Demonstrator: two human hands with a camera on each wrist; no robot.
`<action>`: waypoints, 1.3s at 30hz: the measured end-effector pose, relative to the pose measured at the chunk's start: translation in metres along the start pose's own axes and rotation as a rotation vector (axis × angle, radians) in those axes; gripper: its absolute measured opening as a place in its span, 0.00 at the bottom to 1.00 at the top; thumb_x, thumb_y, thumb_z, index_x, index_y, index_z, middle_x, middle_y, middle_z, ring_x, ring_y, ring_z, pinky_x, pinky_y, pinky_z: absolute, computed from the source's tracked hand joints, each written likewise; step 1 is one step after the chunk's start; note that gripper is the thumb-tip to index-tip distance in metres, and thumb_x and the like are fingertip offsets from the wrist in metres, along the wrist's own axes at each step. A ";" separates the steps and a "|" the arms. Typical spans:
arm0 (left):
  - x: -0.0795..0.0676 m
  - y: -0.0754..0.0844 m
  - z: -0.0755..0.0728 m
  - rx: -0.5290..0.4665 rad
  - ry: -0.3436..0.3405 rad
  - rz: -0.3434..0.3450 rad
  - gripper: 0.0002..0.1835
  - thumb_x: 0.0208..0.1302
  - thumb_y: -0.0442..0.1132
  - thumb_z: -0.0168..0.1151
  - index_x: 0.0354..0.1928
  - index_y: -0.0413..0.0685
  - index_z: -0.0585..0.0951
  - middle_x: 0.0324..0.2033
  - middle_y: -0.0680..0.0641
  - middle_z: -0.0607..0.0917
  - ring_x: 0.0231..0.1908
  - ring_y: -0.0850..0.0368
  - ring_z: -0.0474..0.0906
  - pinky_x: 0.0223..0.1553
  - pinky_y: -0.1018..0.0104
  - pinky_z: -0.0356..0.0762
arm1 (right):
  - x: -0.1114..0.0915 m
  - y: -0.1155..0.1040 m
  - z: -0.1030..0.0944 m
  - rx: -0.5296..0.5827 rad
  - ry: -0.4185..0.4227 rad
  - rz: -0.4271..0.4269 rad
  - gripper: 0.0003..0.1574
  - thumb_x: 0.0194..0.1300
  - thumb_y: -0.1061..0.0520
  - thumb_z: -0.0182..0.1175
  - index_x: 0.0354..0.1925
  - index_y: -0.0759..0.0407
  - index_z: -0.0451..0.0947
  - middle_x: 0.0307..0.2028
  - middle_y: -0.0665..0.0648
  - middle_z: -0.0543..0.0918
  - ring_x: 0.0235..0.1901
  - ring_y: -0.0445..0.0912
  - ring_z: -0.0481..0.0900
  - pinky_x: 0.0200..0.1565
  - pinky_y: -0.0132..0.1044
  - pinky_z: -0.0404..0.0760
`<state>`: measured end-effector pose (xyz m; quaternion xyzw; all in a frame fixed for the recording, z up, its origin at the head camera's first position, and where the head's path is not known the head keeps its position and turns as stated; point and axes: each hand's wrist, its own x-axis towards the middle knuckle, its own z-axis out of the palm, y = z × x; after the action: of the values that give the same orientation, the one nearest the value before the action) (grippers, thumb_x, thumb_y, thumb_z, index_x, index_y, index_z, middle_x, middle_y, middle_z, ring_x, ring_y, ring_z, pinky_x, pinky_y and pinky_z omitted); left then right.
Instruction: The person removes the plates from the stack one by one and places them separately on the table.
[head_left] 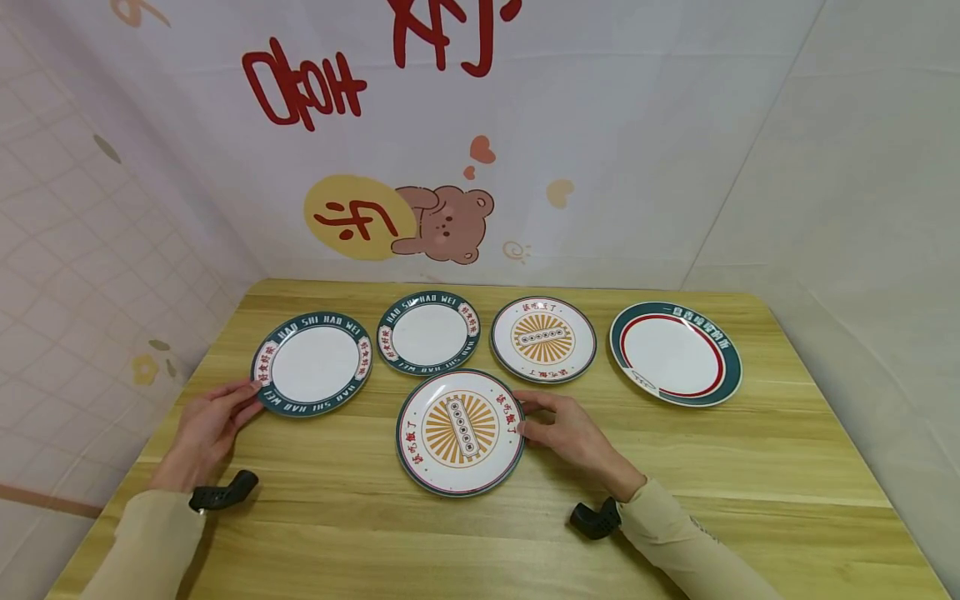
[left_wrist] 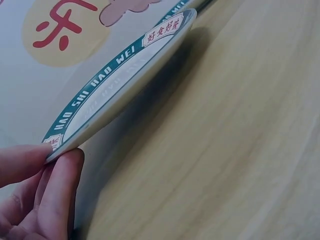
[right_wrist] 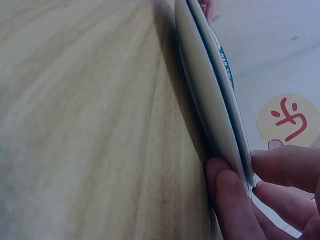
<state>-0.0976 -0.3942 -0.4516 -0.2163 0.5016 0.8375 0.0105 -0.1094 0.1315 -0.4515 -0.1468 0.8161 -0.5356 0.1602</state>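
Note:
My left hand (head_left: 206, 429) pinches the left rim of a white plate with a green lettered border (head_left: 315, 364). In the left wrist view, the thumb is on top of that rim and fingers are beneath, with shadow under the plate. My right hand (head_left: 566, 429) pinches the right rim of a white plate with an orange sunburst (head_left: 442, 454) at the front middle. Two plate edges lie together in the right wrist view, so the sunburst plate sits on a lower plate (right_wrist: 205, 95). The lower plate's face is hidden.
Along the back of the wooden table (head_left: 337, 517) lie a smaller green-bordered plate (head_left: 428, 333), another sunburst plate (head_left: 543, 367) and, at the right, a plate with a green border and red ring (head_left: 675, 354). A printed cloth wall (head_left: 600, 108) rises behind the table.

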 end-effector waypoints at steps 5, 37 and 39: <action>0.007 0.004 0.000 0.078 -0.003 0.006 0.10 0.69 0.25 0.63 0.36 0.45 0.89 0.35 0.51 0.88 0.37 0.61 0.88 0.44 0.68 0.87 | 0.001 0.001 0.000 -0.023 0.005 -0.004 0.30 0.68 0.63 0.66 0.67 0.64 0.76 0.52 0.60 0.85 0.53 0.52 0.81 0.49 0.31 0.82; 0.039 0.034 0.005 0.325 0.039 -0.048 0.07 0.73 0.35 0.64 0.40 0.60 0.86 0.34 0.63 0.87 0.37 0.70 0.84 0.43 0.75 0.85 | -0.001 -0.003 -0.002 0.021 -0.008 0.032 0.29 0.69 0.63 0.66 0.67 0.63 0.76 0.52 0.62 0.84 0.51 0.53 0.80 0.44 0.31 0.85; 0.039 0.034 0.007 0.339 0.039 -0.031 0.08 0.73 0.35 0.64 0.40 0.59 0.86 0.34 0.63 0.86 0.37 0.70 0.84 0.43 0.75 0.85 | -0.001 -0.003 -0.002 0.013 -0.006 0.031 0.29 0.69 0.62 0.66 0.67 0.63 0.77 0.52 0.61 0.84 0.52 0.52 0.80 0.45 0.31 0.85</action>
<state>-0.1432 -0.4132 -0.4351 -0.2355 0.6325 0.7362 0.0502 -0.1096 0.1327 -0.4476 -0.1346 0.8142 -0.5380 0.1720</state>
